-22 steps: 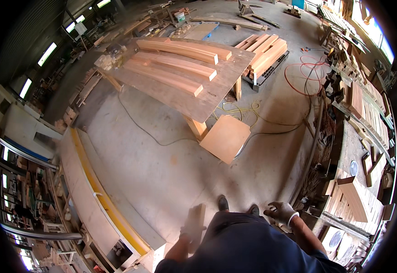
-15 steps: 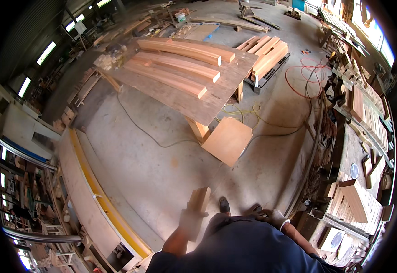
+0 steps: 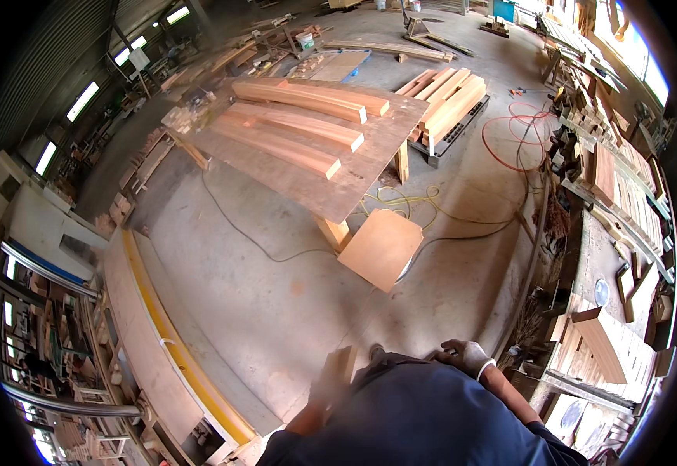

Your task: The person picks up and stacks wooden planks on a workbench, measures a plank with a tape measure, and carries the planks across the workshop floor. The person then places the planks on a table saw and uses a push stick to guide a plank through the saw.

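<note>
Down by my left side, a short length of timber (image 3: 339, 365) is gripped in my left hand (image 3: 321, 394). That hand is smeared by motion and partly covered by my dark clothing. My right hand (image 3: 467, 357) hangs in front of my right side in a pale glove with bare fingertips. Its fingers are loosely bent and apart, with nothing seen in them. Ahead stands a plywood-topped table (image 3: 276, 171) bearing several long, slightly curved beams (image 3: 296, 128).
A square board (image 3: 383, 247) sits low by the table's near corner. Behind it, stacked timber (image 3: 455, 101) rests on a black pallet. A red hose (image 3: 501, 159) and a yellow cord (image 3: 424, 198) trail over the floor. Benches with wood parts (image 3: 606, 349) line the right; a yellow-edged machine (image 3: 160, 326) is left.
The timber in my left hand has sunk lower and closer to my body. My right hand has risen slightly, its fingers showing more. The view has shifted a little, the table sliding left.
</note>
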The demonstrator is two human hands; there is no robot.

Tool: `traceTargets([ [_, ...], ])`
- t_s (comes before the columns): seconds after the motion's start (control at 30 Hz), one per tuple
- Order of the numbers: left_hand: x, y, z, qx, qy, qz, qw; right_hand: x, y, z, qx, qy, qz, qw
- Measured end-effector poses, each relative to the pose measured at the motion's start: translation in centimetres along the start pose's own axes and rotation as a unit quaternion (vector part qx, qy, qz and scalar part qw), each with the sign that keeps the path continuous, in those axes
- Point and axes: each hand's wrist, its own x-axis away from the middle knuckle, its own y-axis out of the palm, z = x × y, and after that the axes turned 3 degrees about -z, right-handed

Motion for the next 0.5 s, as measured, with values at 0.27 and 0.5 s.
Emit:
traceTargets([
  [0.27, -2.6, 3.0, -0.6, -0.043, 0.035, -0.007, 0.998, 1.8, -2.1, 0.9, 0.011, 0.012, -0.002, 1.0],
  [0.5, 0.8, 1.7, 8.3, -0.139, 0.13, 0.035, 0.981, 5.4, -5.6, 4.2, 0.007, -0.016, 0.07, 0.997],
])
